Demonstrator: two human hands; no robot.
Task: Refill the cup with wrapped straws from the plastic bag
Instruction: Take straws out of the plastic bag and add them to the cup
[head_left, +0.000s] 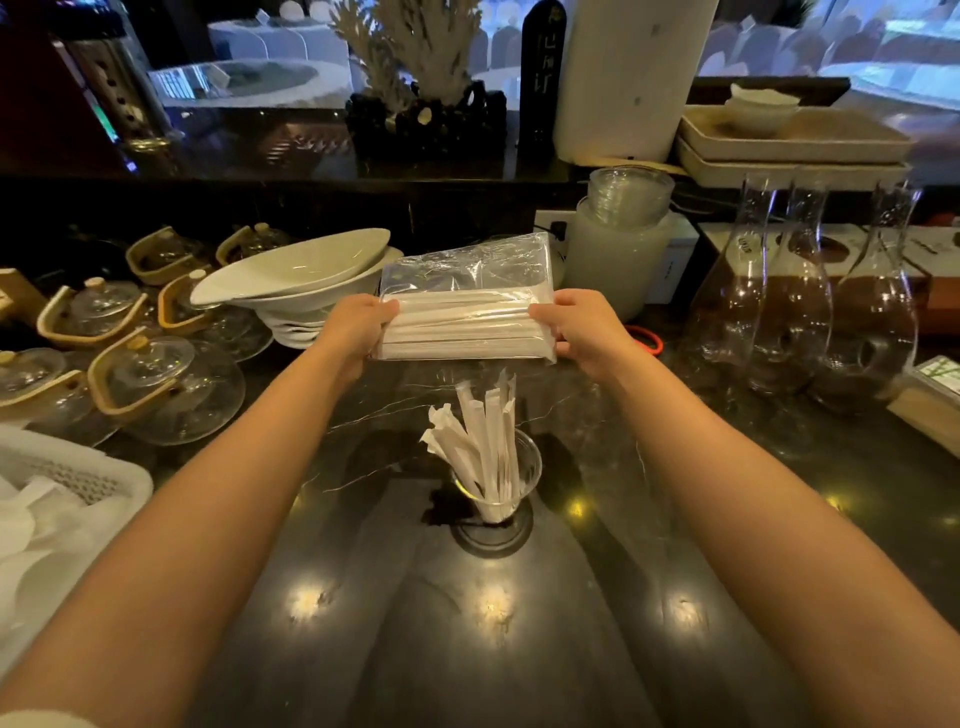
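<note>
Head view: a dark, glossy marbled surface (395, 623) fills the lower frame, with two bare forearms reaching up from the bottom corners toward the centre. At middle right stand three clear glass carafes (795, 312); at middle left sit stacked white bowls (296, 283), with glass teapots (171, 387) on their left. A white slotted basket (72, 480) shows at the lower left edge. In the centre, held above the surface, is the clear plastic bag (465, 306) packed with paper-wrapped straws lying crosswise. The left hand (358, 325) grips the bag's left end, fingers curled around it; the right hand (584, 327) clasps its right end. Just below the bag in the frame, a clear cup (506, 491) stands on the surface, holding a few wrapped straws (485, 436) that fan upward.
</note>
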